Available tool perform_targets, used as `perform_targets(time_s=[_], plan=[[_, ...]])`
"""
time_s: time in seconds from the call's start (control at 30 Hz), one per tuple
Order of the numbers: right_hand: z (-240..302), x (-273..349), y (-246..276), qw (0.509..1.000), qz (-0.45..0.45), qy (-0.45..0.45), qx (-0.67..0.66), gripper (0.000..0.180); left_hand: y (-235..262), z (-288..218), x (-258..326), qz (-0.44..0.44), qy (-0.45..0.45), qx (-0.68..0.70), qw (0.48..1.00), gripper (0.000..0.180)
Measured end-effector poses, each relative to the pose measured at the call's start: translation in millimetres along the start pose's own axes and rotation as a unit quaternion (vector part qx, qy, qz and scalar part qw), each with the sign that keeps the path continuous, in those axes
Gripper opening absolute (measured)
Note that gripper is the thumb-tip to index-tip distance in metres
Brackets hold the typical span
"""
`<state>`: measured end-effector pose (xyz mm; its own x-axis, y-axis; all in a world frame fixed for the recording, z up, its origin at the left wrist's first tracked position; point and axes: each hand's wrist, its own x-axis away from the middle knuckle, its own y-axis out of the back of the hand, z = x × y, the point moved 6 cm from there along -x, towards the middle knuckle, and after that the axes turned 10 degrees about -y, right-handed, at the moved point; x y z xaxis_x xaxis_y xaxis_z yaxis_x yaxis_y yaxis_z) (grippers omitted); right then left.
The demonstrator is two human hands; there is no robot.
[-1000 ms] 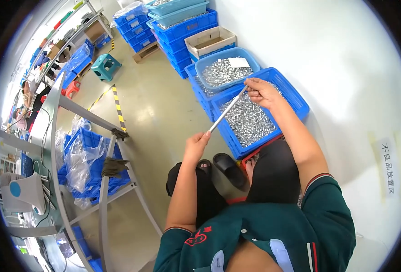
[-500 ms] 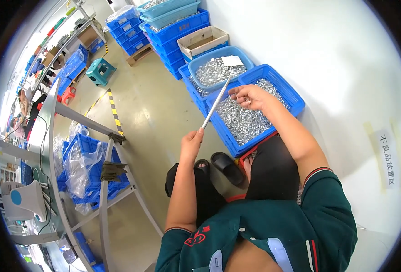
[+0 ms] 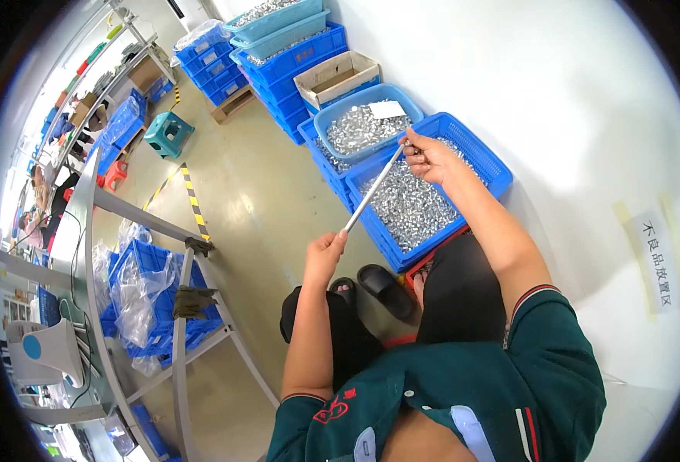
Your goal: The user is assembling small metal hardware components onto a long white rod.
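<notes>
My left hand (image 3: pixel 325 252) is closed around the lower end of a slim silver rod (image 3: pixel 372 191), which slants up and away to the right. At the rod's far tip, my right hand (image 3: pixel 430 160) has its thumb and fingers pinched together. Whatever small piece sits in those fingers is too small to make out. Below the right hand stands a blue plastic basket (image 3: pixel 491 164) filled with small silver metal parts (image 3: pixel 411 213). Just beyond it, a light blue basin (image 3: pixel 323 115) holds more such parts, with a white card (image 3: pixel 387 109) lying on them.
Stacked blue crates (image 3: pixel 274 71) and a worn open box (image 3: pixel 338 79) stand behind the basin by the white wall. To the left are a grey-framed table (image 3: pixel 149 206) and a crate with clear plastic bags (image 3: pixel 136 296). A green stool (image 3: pixel 169 135) and black slippers (image 3: pixel 386 294) are on the floor.
My right hand has moved up and slightly right, from beside the rod to its far tip, and its fingers have closed there. The left hand keeps its hold, slightly lower.
</notes>
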<state>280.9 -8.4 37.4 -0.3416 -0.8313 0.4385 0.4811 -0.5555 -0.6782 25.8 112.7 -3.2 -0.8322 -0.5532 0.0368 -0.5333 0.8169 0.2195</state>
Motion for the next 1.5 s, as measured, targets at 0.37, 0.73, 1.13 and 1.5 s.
perform_targets(time_s=[0.37,0.73,1.13,1.5], plan=[[5,8,-16,0.985,-0.042,0.054,0.161,0.024,1,7,0,-0.004,0.012,-0.001,1.000,0.039],[16,19,-25,0.939,-0.080,0.070,0.327,0.027,6,15,-1,0.000,0.012,0.000,1.000,0.041],[10,21,-35,0.989,0.030,0.061,0.132,0.021,1,-2,5,0.011,0.043,0.076,0.996,0.038],[-40,-8,-31,0.956,0.012,-0.106,0.273,0.015,3,4,0,-0.046,0.095,0.074,0.992,0.040]])
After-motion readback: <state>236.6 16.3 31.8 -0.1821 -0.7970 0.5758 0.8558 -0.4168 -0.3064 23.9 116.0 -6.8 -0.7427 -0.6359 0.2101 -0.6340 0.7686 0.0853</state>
